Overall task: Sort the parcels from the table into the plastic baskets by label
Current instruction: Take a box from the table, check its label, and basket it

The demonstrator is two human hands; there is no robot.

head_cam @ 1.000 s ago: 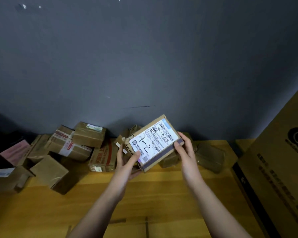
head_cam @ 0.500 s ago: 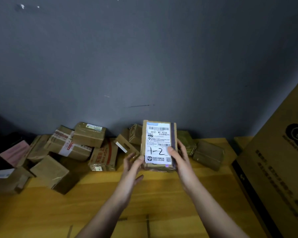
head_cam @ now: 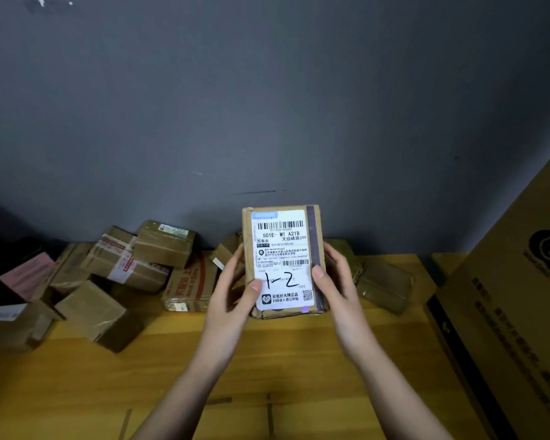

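Observation:
A small brown cardboard parcel [head_cam: 283,249] is held upright above the wooden table [head_cam: 77,392], its white shipping label facing me with "1-2" handwritten in black. My left hand [head_cam: 232,290] grips its left edge, thumb on the label. Around its right edge, thumb beside the dark tape strip, my right hand [head_cam: 337,284] holds on. Several more brown parcels [head_cam: 124,268] lie piled against the wall at the back left. No plastic baskets are in view.
A large cardboard carton [head_cam: 515,312] stands at the right edge of the table. Two wrapped parcels [head_cam: 385,284] lie behind my right hand. A pink parcel [head_cam: 29,274] sits at far left. A grey wall rises behind.
The parcel has been turned from a tilted pose to upright with the label facing me, then raised a little closer. Both hands shifted to grip its two sides.

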